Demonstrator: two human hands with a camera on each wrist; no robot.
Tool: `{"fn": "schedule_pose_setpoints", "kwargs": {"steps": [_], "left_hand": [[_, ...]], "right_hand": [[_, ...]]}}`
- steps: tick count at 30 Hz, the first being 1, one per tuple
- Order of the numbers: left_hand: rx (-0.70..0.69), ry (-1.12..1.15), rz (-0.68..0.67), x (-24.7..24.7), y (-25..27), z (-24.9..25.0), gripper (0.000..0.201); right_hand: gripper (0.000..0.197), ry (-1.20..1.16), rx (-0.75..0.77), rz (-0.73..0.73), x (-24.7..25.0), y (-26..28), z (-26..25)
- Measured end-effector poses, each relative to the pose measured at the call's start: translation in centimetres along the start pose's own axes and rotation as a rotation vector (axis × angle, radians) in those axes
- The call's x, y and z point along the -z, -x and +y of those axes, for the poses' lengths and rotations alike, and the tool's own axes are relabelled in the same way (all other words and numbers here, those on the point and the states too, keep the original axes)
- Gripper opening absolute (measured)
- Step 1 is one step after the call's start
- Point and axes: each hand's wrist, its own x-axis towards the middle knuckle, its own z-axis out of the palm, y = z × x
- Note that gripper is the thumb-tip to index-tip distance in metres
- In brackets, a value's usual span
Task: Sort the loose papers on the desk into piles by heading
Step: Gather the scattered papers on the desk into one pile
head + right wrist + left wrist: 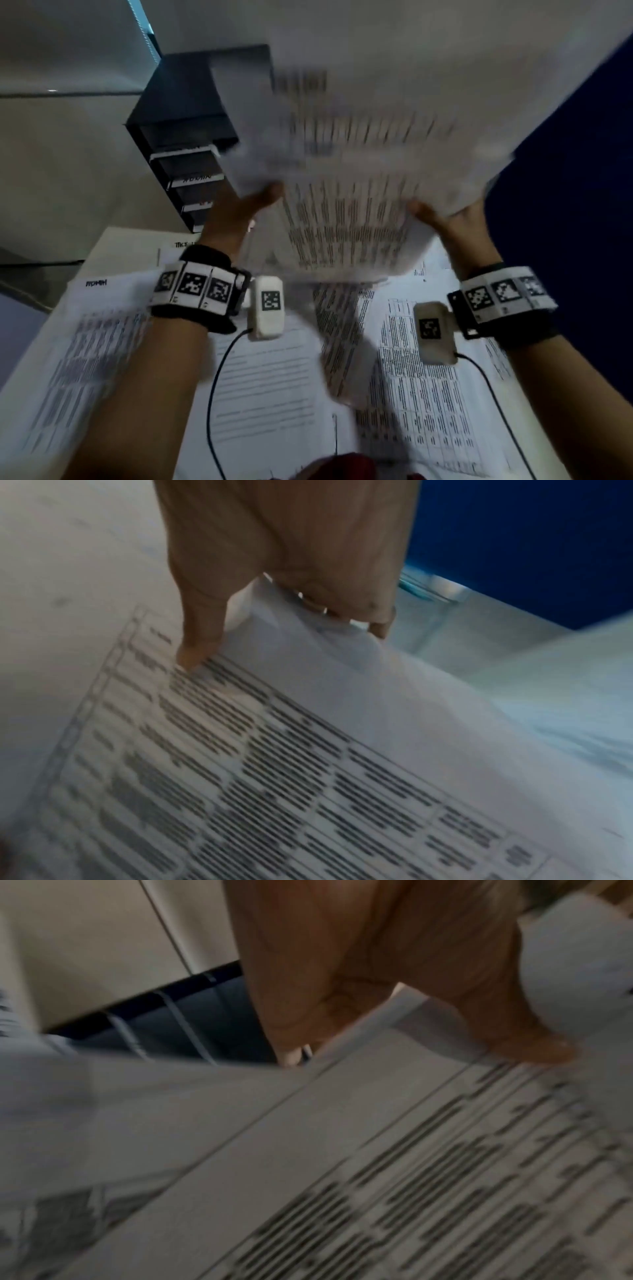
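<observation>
lifting the sheaf (pixel 359 144) at frame centre, i pinch it with left hand (pixel 239 209) and right hand (pixel 445 216) to read headings.

An office, by the look of it: a pale desk (pixel 113 246) is covered edge to edge with white printed sheets (pixel 260 387), some dense tables, some ruled lines of text. At the far left stands a black stacked letter tray (pixel 185 137) with white label strips on its tiers. Behind it runs a plain light wall (pixel 68 51), and on the right a deep blue partition panel (pixel 582 171) closes the space. Under the desk edge, in the left wrist view, thin grey cables (pixel 178 1023) hang.
</observation>
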Motion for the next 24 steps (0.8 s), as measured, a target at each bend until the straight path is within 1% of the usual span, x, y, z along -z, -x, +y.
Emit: {"fn": "schedule_pose_setpoints", "kwargs": {"steps": [1, 2, 3, 4, 5, 6, 8, 10, 11, 12, 13, 14, 16, 17, 18, 19, 20, 21, 22, 24], "left_hand": [[0.059, -0.045, -0.020, 0.0, 0.5, -1.3, 0.034], [0.098, -0.069, -0.053, -0.1, 0.9, -2.2, 0.034], [0.135, -0.064, -0.084, -0.2, 0.9, -3.2, 0.043], [0.171, -0.039, -0.081, -0.3, 1.0, -3.8, 0.054], [0.202, 0.002, -0.049, -0.5, 1.1, -4.3, 0.062], [0.207, 0.006, 0.002, -0.7, 1.1, -4.3, 0.060], [0.127, -0.044, 0.103, -1.1, 0.9, -2.9, 0.047], [-0.029, -0.012, 0.199, -1.1, -0.1, 0.2, 0.026], [-0.111, 0.047, 0.202, -1.2, -0.4, 2.2, 0.026], [-0.203, 0.112, 0.190, -1.1, -0.9, 3.9, 0.029], [-0.271, 0.168, 0.186, -1.0, -1.2, 5.1, 0.031], [-0.320, 0.210, 0.190, -1.1, -1.4, 6.2, 0.032], [-0.345, 0.270, 0.183, -0.9, -1.8, 7.1, 0.037], [-0.352, 0.291, 0.199, -1.2, -1.7, 7.5, 0.043], [-0.369, 0.296, 0.237, -1.5, -1.5, 7.4, 0.051], [-0.367, 0.291, 0.265, -1.9, -1.4, 7.2, 0.052], [-0.341, 0.283, 0.282, -2.4, -1.0, 6.7, 0.044], [-0.298, 0.263, 0.294, -2.9, -0.5, 5.9, 0.035], [-0.244, 0.236, 0.291, -3.3, 0.0, 5.0, 0.035], [-0.147, 0.189, 0.241, -3.2, 0.3, 2.4, 0.033]], "right_hand": [[0.100, -0.027, -0.088, -0.007, -0.1, 0.4, 1.7], [0.096, -0.034, -0.154, 0.004, -0.3, 0.7, 3.5], [0.086, -0.024, -0.193, 0.023, -0.6, 0.9, 4.8], [0.074, 0.010, -0.203, 0.053, -1.1, 1.1, 5.7], [0.064, 0.059, -0.185, 0.089, -1.6, 1.0, 6.0], [0.057, 0.089, -0.145, 0.125, -2.1, 0.8, 5.8], [0.048, 0.067, -0.039, 0.171, -3.1, 0.1, 4.0], [0.045, 0.018, 0.100, 0.173, -3.8, -0.7, 1.0], [0.047, 0.012, 0.181, 0.141, -4.1, -0.9, -0.7], [0.051, 0.029, 0.261, 0.097, -4.1, -1.3, -2.0], [0.056, 0.047, 0.312, 0.057, -4.1, -1.6, -3.0], [0.060, 0.049, 0.320, 0.041, -4.1, -1.9, -3.7], [0.064, 0.047, 0.284, 0.100, -3.9, -2.2, -4.0], [0.062, 0.056, 0.273, 0.161, -3.9, -2.2, -3.9], [0.055, 0.077, 0.266, 0.228, -4.0, -2.0, -3.6], [0.047, 0.107, 0.260, 0.292, -4.2, -1.9, -3.2], [0.041, 0.129, 0.244, 0.339, -4.6, -1.7, -2.6], [0.040, 0.147, 0.209, 0.374, -4.8, -1.5, -1.6], [0.041, 0.164, 0.170, 0.384, -4.9, -1.3, -0.7], [0.052, 0.173, 0.087, 0.319, -4.8, -1.0, 1.4]]}}
